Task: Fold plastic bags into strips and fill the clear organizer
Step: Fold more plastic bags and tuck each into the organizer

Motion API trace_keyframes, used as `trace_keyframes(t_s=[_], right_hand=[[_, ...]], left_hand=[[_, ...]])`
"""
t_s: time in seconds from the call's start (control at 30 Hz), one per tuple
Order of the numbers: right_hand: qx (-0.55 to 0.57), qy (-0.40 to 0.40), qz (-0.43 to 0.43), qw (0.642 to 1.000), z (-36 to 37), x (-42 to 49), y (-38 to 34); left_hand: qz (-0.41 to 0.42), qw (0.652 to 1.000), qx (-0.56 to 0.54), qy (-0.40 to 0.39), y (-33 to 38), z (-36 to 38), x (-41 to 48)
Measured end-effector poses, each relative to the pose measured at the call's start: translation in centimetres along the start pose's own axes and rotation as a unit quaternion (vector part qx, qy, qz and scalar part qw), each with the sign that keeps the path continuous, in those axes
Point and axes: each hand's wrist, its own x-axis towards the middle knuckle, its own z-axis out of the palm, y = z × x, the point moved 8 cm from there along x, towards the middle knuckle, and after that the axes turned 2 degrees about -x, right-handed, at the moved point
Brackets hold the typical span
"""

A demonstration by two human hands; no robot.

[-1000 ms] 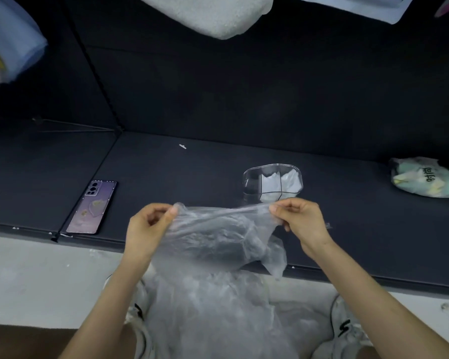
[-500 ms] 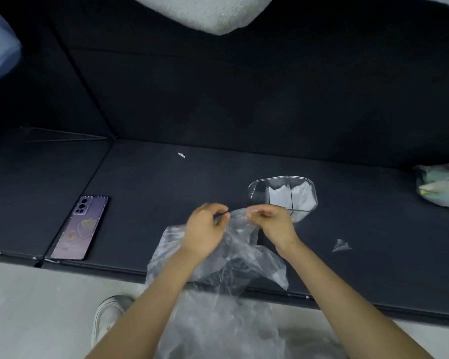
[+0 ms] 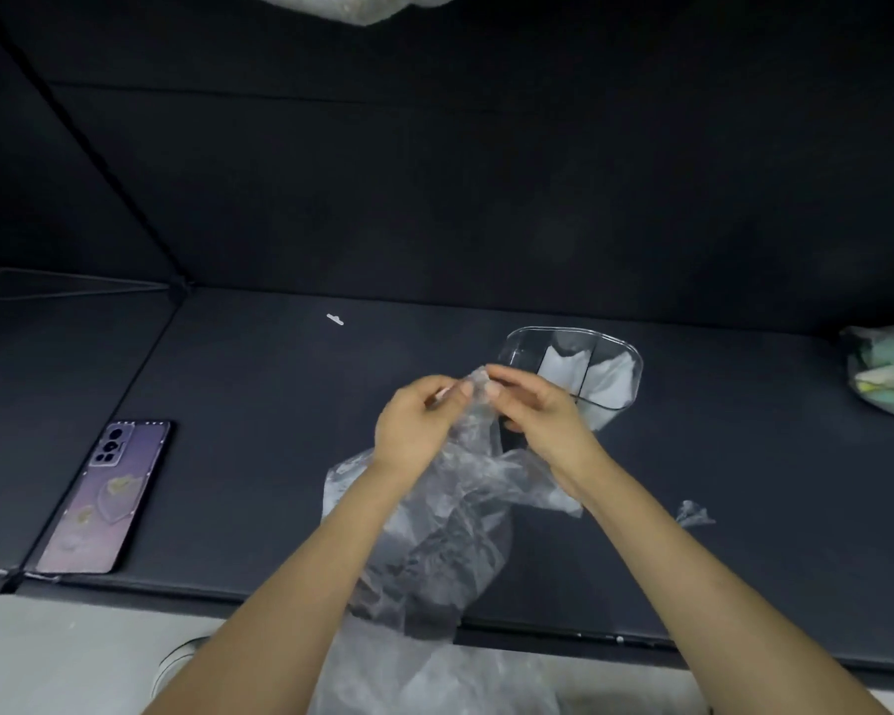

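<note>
Left hand (image 3: 414,425) and right hand (image 3: 538,412) clamp their fingers (image 3: 464,388) on the plastic bag (image 3: 450,534) just short of the clear organizer (image 3: 618,348); corners should match, film taut below.

An improvised indoor workspace; black padded mats (image 3: 280,405) form bench and backdrop; pale floor (image 3: 73,652) below.

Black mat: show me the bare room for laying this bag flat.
Widest bare patch: between the phone and the left hand, nearer than the white scrap. A second: between the clear organizer and the packet, beyond the plastic scrap. Crowded: the middle, where the bag bunches before the organizer.
</note>
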Motion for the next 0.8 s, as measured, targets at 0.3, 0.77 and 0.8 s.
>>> trace_keyframes(t_s=[0.3,0.77,0.8], right_hand=[[-0.034,-0.031,0.001,0.999,-1.9,-5.5,2.0],[-0.031,0.014,-0.068,0.997,1.1,-10.4,-0.4],[-0.042,0.025,-0.083,0.995,1.1,-10.5,-0.6]], left_hand=[[-0.072,0.95,-0.289,0.096,0.3,-4.5,-3.3],[-0.103,0.878,-0.449,0.128,-0.3,-8.6,-8.8],[-0.098,0.877,-0.448,0.139,-0.1,-9.0,-9.0]])
